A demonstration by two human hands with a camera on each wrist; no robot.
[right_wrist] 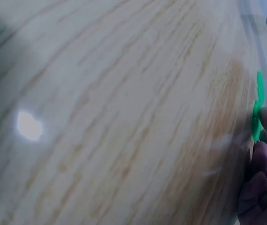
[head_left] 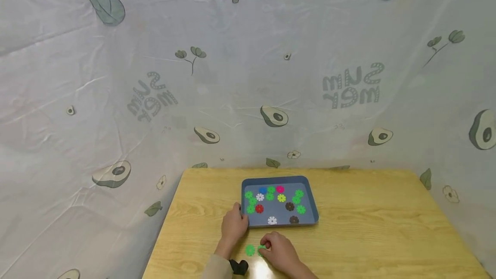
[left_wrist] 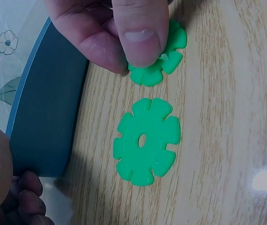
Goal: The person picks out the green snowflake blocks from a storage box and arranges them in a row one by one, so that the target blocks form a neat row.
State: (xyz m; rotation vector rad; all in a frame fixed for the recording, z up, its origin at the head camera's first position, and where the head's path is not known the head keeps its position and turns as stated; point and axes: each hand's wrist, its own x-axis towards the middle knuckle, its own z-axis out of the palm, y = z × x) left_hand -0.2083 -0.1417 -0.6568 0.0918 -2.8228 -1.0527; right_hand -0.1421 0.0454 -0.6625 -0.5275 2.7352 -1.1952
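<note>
From the head camera, the left hand point(head_left: 234, 224) grips the near left corner of a blue tray point(head_left: 310, 210) of coloured discs on the wooden table point(head_left: 387, 227), while the right hand point(head_left: 280, 251) pinches a green disc point(head_left: 261, 251) just beside a second green disc point(head_left: 250, 250). The left wrist view shows fingers point(left_wrist: 140, 33) pressing it flat on the wood. The right wrist view is blurred.

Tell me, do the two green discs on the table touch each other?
Apart. The left wrist view shows bare wood between the pinched disc and the free disc.
</note>
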